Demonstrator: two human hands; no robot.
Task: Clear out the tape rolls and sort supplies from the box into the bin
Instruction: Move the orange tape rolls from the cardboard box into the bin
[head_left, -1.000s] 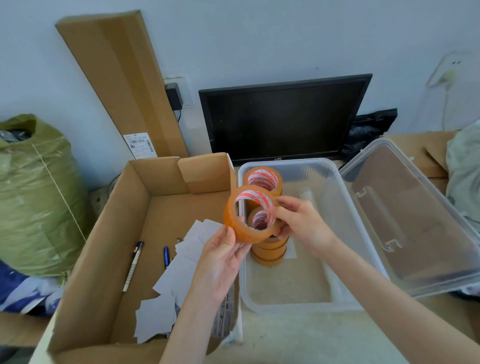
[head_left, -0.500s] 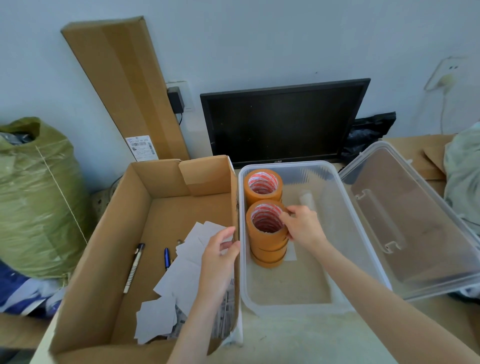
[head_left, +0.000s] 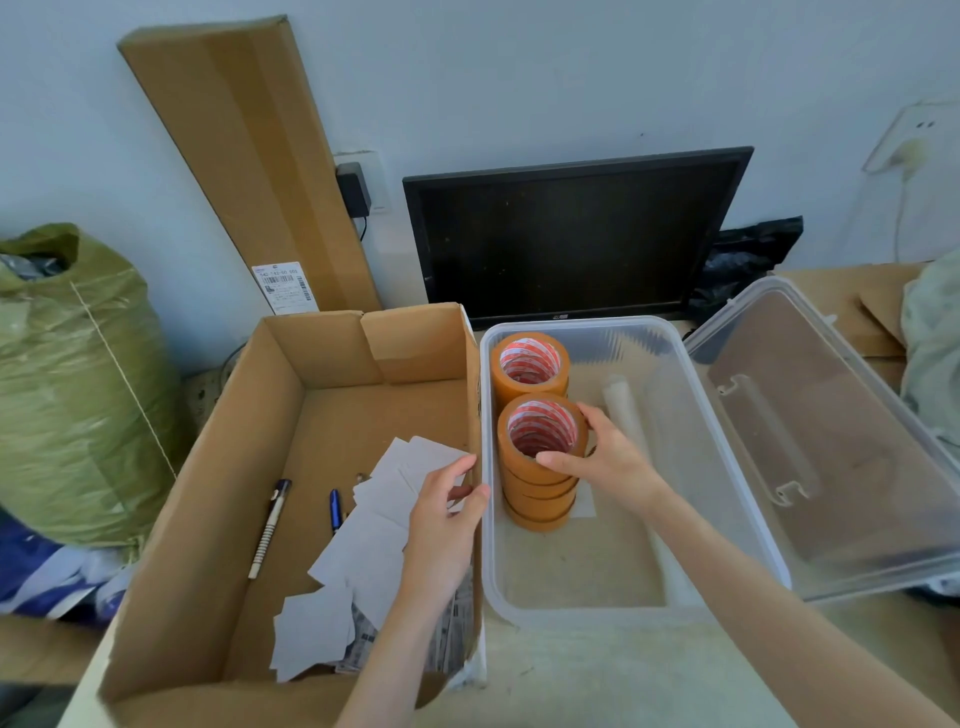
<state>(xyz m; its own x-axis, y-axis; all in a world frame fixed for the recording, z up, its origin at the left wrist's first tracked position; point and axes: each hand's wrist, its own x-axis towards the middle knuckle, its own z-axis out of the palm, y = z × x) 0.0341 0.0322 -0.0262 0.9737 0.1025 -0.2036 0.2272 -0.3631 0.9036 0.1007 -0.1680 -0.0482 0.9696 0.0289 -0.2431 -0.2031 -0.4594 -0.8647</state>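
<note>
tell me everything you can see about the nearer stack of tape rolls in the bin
The nearer tape stack is a column of orange-brown rolls, about four, with red-and-white printed cores, standing upright in the clear plastic bin near its left wall. It sits partly on a white paper sheet on the floor. The right hand holds the top roll, thumb at the front rim and fingers at the right side.

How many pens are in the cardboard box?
2. A striped pen lies on the box floor at the left, and a blue pen lies right of it, beside the paper slips, which may hide more.
</note>
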